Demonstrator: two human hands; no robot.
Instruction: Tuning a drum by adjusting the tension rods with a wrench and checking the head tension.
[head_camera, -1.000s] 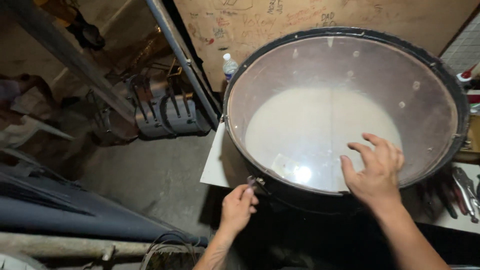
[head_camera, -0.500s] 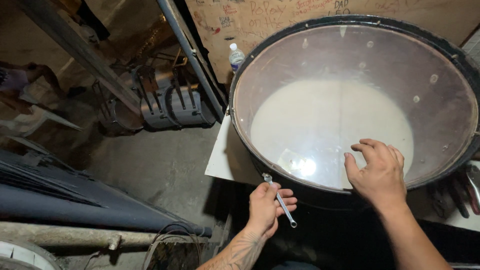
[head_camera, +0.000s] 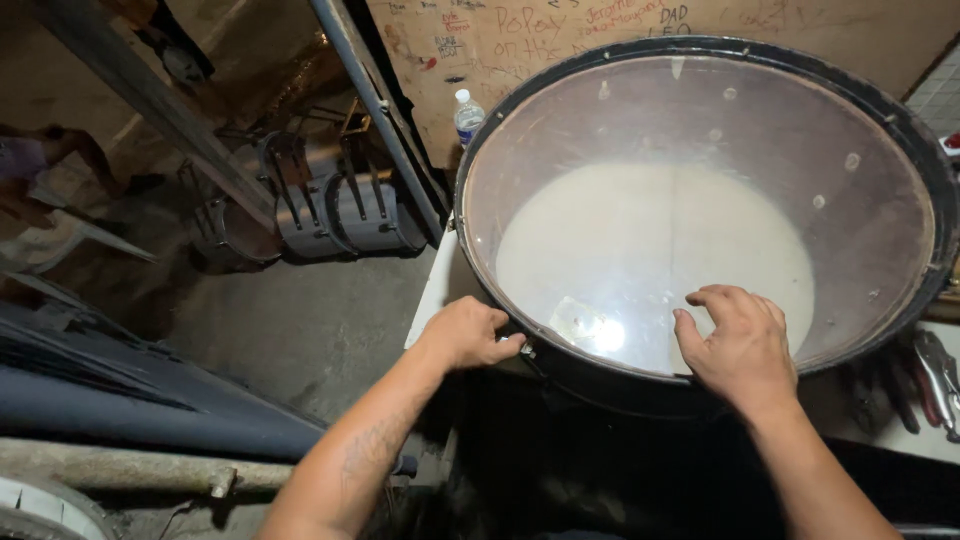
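Observation:
A big black-rimmed drum (head_camera: 915, 160) lies flat with its clear head (head_camera: 650, 250) facing up. My left hand (head_camera: 465, 335) is at the near-left rim, fingers closed around a small metal rod (head_camera: 522, 350) that meets the hoop; most of the rod is hidden by my fingers. My right hand (head_camera: 740, 345) rests on the near part of the clear head, fingers curled and spread with only the tips touching, holding nothing.
The drum sits on a white tabletop (head_camera: 432, 290). A water bottle (head_camera: 467, 115) stands behind it against a scribbled plywood board (head_camera: 520, 40). A slanted metal pole (head_camera: 375, 115) and dark metal hardware (head_camera: 335, 205) are at left. Pliers-like tools (head_camera: 935, 380) lie at right.
My left hand has come up from below the drum's edge with the metal rod and set it against the rim. My right hand has stayed on the drum head.

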